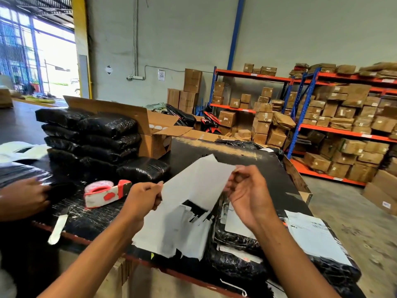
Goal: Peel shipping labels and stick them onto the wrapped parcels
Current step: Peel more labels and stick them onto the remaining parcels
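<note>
I hold a strip of white label sheets in the air above the black table. My left hand pinches its left edge. My right hand pinches the upper right corner of the top sheet, which lifts away from the torn sheets hanging below. Under my right hand lie black wrapped parcels, some with white labels stuck on, one labelled parcel at the right. A stack of unlabelled black parcels stands at the back left.
A red and white tape dispenser and a small knife lie left of my hands. Another person's hand rests on a parcel at far left. An open cardboard box stands behind the stack. Shelves of boxes fill the right.
</note>
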Available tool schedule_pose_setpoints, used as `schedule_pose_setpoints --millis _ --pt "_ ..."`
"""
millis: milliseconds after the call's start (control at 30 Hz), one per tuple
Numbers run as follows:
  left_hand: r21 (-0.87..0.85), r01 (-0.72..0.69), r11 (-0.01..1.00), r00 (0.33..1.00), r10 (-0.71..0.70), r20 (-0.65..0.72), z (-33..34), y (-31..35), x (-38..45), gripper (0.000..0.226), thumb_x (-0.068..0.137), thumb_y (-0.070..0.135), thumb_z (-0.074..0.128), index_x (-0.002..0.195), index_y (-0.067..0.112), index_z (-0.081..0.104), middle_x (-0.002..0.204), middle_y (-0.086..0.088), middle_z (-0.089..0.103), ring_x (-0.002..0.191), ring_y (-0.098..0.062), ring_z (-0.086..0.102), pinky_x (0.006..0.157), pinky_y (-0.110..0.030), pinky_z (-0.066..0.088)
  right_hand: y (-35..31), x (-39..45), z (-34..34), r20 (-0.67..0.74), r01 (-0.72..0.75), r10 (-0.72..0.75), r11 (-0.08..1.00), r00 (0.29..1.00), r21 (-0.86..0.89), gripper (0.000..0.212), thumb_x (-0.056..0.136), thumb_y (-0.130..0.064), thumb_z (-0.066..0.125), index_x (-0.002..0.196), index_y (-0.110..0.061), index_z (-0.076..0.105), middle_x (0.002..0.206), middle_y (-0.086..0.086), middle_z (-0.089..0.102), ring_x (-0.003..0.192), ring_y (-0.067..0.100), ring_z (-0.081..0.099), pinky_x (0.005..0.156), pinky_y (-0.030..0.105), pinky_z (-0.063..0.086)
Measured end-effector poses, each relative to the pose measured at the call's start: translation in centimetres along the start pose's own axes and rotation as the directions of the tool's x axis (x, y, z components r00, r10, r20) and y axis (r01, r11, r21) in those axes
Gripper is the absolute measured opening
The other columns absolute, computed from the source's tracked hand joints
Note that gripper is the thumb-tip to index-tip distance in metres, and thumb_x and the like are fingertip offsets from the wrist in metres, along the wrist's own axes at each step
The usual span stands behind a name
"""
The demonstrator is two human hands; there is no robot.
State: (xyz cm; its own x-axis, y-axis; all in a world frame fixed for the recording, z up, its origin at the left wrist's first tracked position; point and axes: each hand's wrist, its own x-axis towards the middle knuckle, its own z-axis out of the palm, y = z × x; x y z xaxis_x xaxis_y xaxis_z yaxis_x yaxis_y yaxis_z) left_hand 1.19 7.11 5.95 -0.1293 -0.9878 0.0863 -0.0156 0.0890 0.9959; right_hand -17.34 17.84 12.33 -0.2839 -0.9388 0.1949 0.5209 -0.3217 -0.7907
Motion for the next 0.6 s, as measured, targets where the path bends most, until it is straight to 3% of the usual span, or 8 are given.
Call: schedule_pose_setpoints --millis 133,267,367,433,500,533,600 --pt "0.064 0.044 0.997 0.995 -0.038 -0.092 -1.4 -2.8 1.9 0.037 0.097 0.022 0.052 0.065 0.003 0.052 0.056 -0.009 0.040 0.051 -0.017 0.034 0.053 -0.028 0.031 -1.3 2.0 -1.0 -0.124 0.119 -0.114 0.992 0.986 0.029 0.027 0.089 -0.011 0.040 0.064 -0.015 0.049 0.054 -0.005 0.054 0.054 0.008 0.048 0.061 0.024 0.038" --pt "0.142 0.013 0.990 0.962 0.026 -0.273 -2.5 -4.6 3.1 0.040 0.097 0.018 0.052 0.061 0.001 0.050 0.057 -0.011 0.042 0.052 -0.019 0.035 0.054 -0.026 0.031 -2.0 4.1 -1.4 -0.225 0.244 -0.213 0.963 0.951 0.117 0.026 0.090 -0.011 0.040 0.066 -0.015 0.047 0.051 -0.007 0.053 0.053 0.006 0.047 0.055 0.020 0.038" --pt "0.075 0.023 0.997 0.928 0.006 -0.372 -3.3 -5.3 3.9 0.042 0.097 0.014 0.050 0.056 0.006 0.045 0.053 -0.008 0.042 0.050 -0.020 0.037 0.051 -0.026 0.029 -2.3 5.8 -1.5 -0.262 0.315 -0.281 0.944 0.923 0.096 0.023 0.089 -0.009 0.043 0.067 -0.011 0.051 0.052 -0.002 0.057 0.050 0.009 0.052 0.051 0.020 0.043" --pt "0.037 0.005 0.999 0.921 0.010 -0.388 -3.6 -5.1 4.2 0.043 0.097 0.013 0.048 0.055 0.005 0.045 0.047 -0.007 0.042 0.042 -0.019 0.037 0.043 -0.021 0.029 -2.2 6.9 -1.8 -0.252 0.330 -0.333 0.942 0.909 -0.055 0.021 0.087 -0.006 0.045 0.068 -0.008 0.053 0.053 0.002 0.059 0.048 0.012 0.053 0.050 0.022 0.045" --pt "0.021 -0.052 0.998 0.923 0.056 -0.381 -3.5 -4.4 4.2 0.046 0.097 0.014 0.049 0.053 0.004 0.046 0.040 -0.003 0.043 0.032 -0.015 0.037 0.035 -0.017 0.028 -1.7 7.8 -2.2 -0.167 0.265 -0.369 0.856 0.914 -0.443 0.021 0.088 -0.005 0.046 0.069 -0.006 0.055 0.057 0.004 0.059 0.048 0.012 0.051 0.051 0.023 0.044" --pt "0.007 -0.087 0.996 0.923 0.084 -0.376 -3.4 -4.0 4.1 0.044 0.097 0.016 0.050 0.055 0.004 0.049 0.040 -0.002 0.045 0.028 -0.011 0.038 0.033 -0.016 0.028 -1.2 8.1 -2.4 -0.099 0.188 -0.324 0.741 0.941 -0.644 0.023 0.089 -0.006 0.047 0.068 -0.006 0.057 0.060 0.004 0.059 0.050 0.012 0.050 0.053 0.022 0.043" --pt "-0.028 -0.144 0.989 0.923 0.124 -0.364 -3.2 -3.1 4.1 0.036 0.098 0.020 0.051 0.065 0.005 0.055 0.049 -0.005 0.055 0.026 -0.007 0.040 0.033 -0.016 0.032 0.2 8.6 -2.6 0.024 0.066 -0.096 0.468 0.995 -0.881 0.025 0.090 -0.011 0.049 0.069 -0.005 0.062 0.063 0.003 0.063 0.052 0.011 0.051 0.055 0.022 0.043"
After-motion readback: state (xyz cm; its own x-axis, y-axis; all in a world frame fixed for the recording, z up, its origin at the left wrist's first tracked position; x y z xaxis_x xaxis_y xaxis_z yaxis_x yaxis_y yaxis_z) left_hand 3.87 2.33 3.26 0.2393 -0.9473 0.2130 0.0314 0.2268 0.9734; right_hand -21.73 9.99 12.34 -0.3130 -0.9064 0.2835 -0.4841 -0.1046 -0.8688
